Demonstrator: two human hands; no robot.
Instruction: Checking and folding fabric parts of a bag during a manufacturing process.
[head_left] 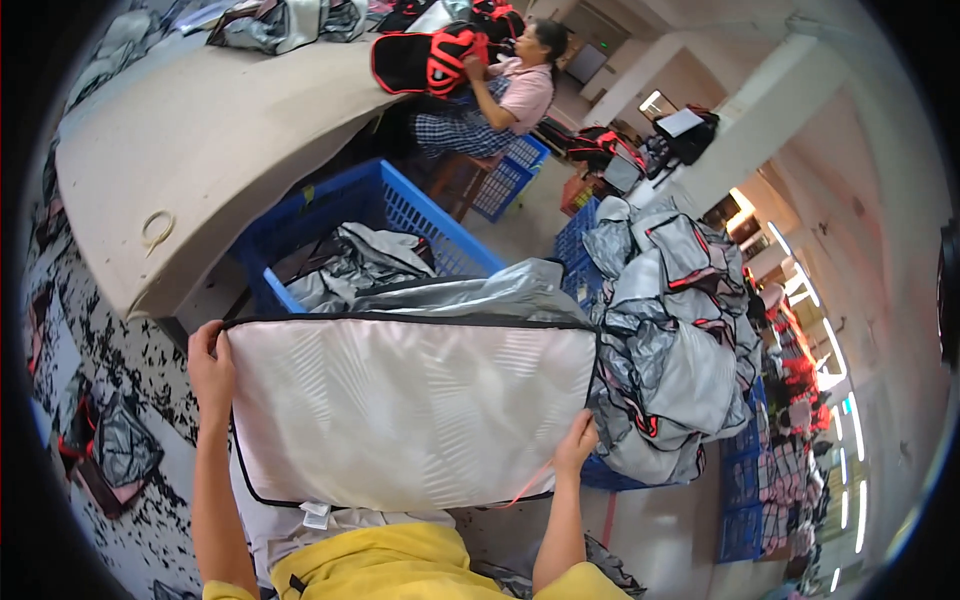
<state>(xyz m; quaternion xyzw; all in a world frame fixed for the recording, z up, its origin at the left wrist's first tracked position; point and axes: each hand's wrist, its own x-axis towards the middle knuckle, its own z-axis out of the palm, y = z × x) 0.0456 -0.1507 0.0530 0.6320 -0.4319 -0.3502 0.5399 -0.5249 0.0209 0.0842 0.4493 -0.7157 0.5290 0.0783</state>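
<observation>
In front of me is a broad, pale rectangular bag panel (420,410) with a black bound edge and faint ray-like stripes. My left hand (212,370) is closed on its upper left corner. Lower down on the opposite side, my right hand (575,442) grips the right edge. A thin red strand (530,482) hangs near the right fingers, and a small white label (316,514) sticks out at the bottom edge. Silver lining fabric (480,290) shows behind the top edge; whether it is joined to the panel, I cannot tell.
A blue crate (440,218) with silver pieces stands just beyond. Silver-grey bags (680,330) are heaped at the right. A cream-topped table (220,130) bears a ring (157,230). A seated person (505,100) handles a red-and-black bag. Black scraps litter the floor (140,370) at left.
</observation>
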